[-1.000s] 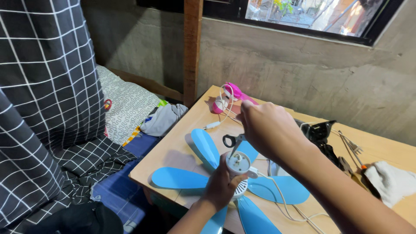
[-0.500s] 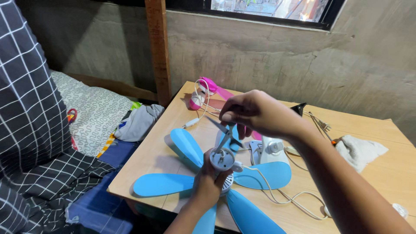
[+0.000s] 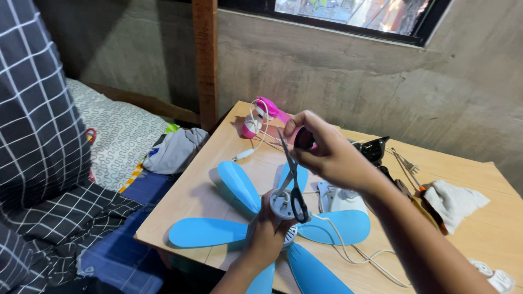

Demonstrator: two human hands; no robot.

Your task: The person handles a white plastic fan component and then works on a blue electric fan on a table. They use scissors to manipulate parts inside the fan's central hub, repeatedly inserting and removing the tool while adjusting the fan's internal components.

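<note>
Now — left hand (image 3: 267,234): grips fan hub (image 3: 283,204) | right hand (image 3: 327,155): holds scissors (image 3: 291,174)

No packages, labels, signs or screens are showing anywhere in the head view, neither on the tabletop nor along the wall or by the bedding.
</note>
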